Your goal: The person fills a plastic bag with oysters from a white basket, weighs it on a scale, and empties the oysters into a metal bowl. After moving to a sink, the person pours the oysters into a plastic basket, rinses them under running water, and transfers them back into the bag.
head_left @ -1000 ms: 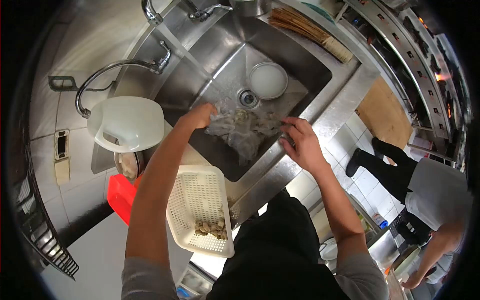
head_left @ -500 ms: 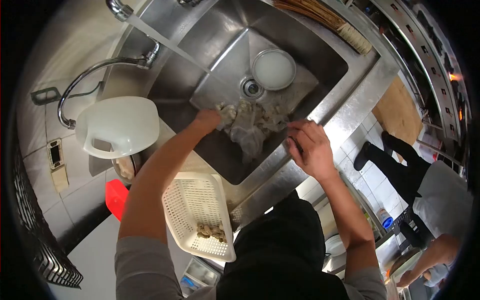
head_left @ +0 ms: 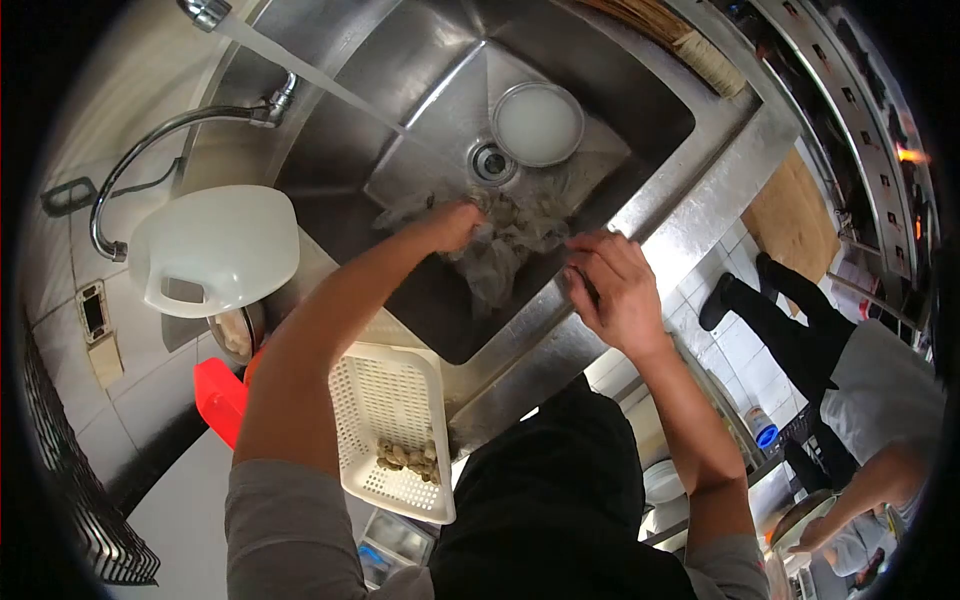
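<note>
Left hand point(head_left: 460, 226) meets crumpled clear plastic point(head_left: 500, 255) in the sink point(head_left: 625, 75), fingertips hidden, grip undetermined. Right hand point(head_left: 622, 290) is half-open, thumb apart, beside the plastic; contact unconfirmed. Running water point(head_left: 320, 80) enters the sink.

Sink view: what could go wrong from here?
The crumpled plastic lies close to the drain; with the water stream running, it might slide over and block it. The round dish of cloudy liquid sits beside the drain and could tip if bumped. The left forearm passes close to the white basket, so it might knock it.
</note>
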Available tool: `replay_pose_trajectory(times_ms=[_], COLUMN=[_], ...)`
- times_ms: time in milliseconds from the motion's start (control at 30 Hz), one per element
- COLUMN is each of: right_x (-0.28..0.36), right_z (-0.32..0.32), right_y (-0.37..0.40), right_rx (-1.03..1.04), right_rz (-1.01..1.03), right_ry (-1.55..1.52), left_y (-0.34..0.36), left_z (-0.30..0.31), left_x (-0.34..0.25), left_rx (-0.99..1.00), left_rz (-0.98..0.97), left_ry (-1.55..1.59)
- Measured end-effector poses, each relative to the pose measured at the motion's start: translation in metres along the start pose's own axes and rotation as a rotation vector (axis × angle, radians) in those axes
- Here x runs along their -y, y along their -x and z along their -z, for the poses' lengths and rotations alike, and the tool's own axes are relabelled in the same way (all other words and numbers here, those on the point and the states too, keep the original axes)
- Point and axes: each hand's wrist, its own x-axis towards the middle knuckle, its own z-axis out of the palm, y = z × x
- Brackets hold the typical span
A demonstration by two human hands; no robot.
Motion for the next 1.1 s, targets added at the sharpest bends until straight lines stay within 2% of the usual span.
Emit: replay_pose_trajectory(times_ms=[67,200,267,300,367,400,467,500,567,700,767,800,967,1000,1067,1100], right_x=[-0.002,-0.002,0.0,0.0,0.001,0.0,-0.001,-0.002,-0.002,-0.003,-0.003,-0.002,-0.002,-0.003,-0.002,-0.002], right_z=[0.0,-0.001,0.0,0.001,0.001,0.001,-0.002,-0.003,-0.003,-0.002,-0.002,-0.002,-0.002,-0.002,-0.003,-0.003], right_y=[0.001,0.001,0.0,0.0,0.0,-0.001,0.0,-0.001,0.0,0.001,0.0,0.0,0.0,0.0,0.0,0.0], right_rx=[0.013,0.001,0.023,0.023,0.03,0.033,0.014,0.017,0.004,0.014,0.004,0.004,0.003,0.007,0.011,0.014], right_rz=[-0.005,-0.001,-0.005,-0.003,-0.01,-0.004,0.008,0.014,0.021,0.021,0.034,0.036,0.03,0.035,0.025,0.026], right_ry=[0.009,0.008,0.016,0.015,0.015,0.012,0.021,0.016,0.03,0.034,0.034,0.033,0.034,0.036,0.035,0.035], left_y=[0.003,0.026,0.04,0.042,0.041,0.042,0.041,0.035,0.016,0.024,0.036,0.039,0.045,0.048,0.049,0.043], left_z=[-0.008,0.017,0.021,0.026,0.035,0.028,-0.003,-0.011,-0.02,-0.005,0.0,0.002,0.01,0.016,0.035,0.035], left_x=[0.023,0.005,-0.011,-0.023,-0.044,-0.04,-0.024,-0.016,-0.007,-0.008,-0.009,-0.008,-0.01,-0.019,-0.047,-0.053], left_rx=[-0.013,-0.037,0.015,0.014,0.249,0.247,0.058,0.057,0.29,0.31,0.183,0.182,0.312,0.307,0.233,0.232], left_rz=[0.061,0.065,-0.186,-0.184,-0.137,-0.132,-0.235,-0.227,-0.165,-0.115,-0.171,-0.169,-0.2,-0.196,0.029,0.03], left_ry=[0.11,0.109,-0.109,-0.109,-0.046,-0.044,-0.069,-0.067,-0.232,-0.248,-0.382,-0.381,-0.517,-0.514,-0.197,-0.194])
